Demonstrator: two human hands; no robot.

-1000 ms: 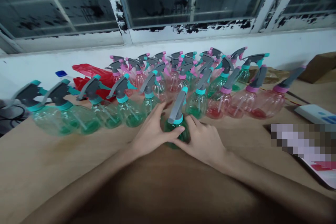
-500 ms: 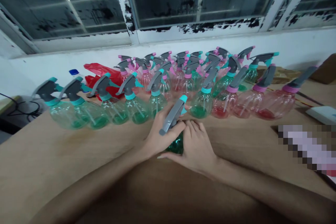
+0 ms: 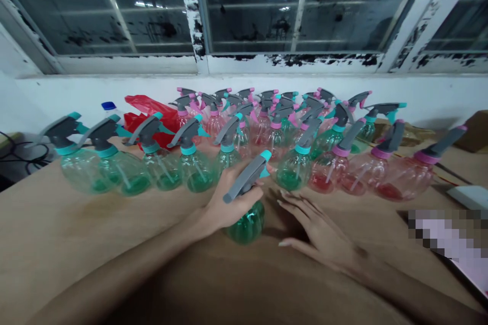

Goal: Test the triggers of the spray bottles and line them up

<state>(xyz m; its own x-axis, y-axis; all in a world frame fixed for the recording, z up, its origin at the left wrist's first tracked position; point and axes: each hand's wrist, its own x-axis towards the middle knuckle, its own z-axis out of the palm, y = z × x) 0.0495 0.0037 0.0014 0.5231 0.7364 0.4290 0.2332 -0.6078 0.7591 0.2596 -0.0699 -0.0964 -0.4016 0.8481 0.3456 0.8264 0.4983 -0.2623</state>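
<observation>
My left hand (image 3: pixel 232 200) is wrapped round the neck of a green spray bottle (image 3: pixel 247 224) with a grey and teal trigger head. The bottle stands near the middle of the table, in front of a row of others. To its right, my right hand (image 3: pixel 316 228) is open, fingers spread and apart from the bottle, low over the tabletop. Behind my hands runs a front row of spray bottles: green-tinted ones such as this bottle (image 3: pixel 199 171) on the left, and pink ones such as this bottle (image 3: pixel 328 172) on the right.
More pink and green spray bottles (image 3: pixel 261 129) crowd together behind the front row. A red plastic bag (image 3: pixel 150 111) and a blue-capped bottle (image 3: pixel 109 106) are at the back left. Black cables (image 3: pixel 26 155) lie at the left edge. A cardboard box (image 3: pixel 475 132) stands at the far right.
My right hand has let go of the green spray bottle and moved right, its fingers opening. My left hand keeps its grip. The view has tilted up slightly.
</observation>
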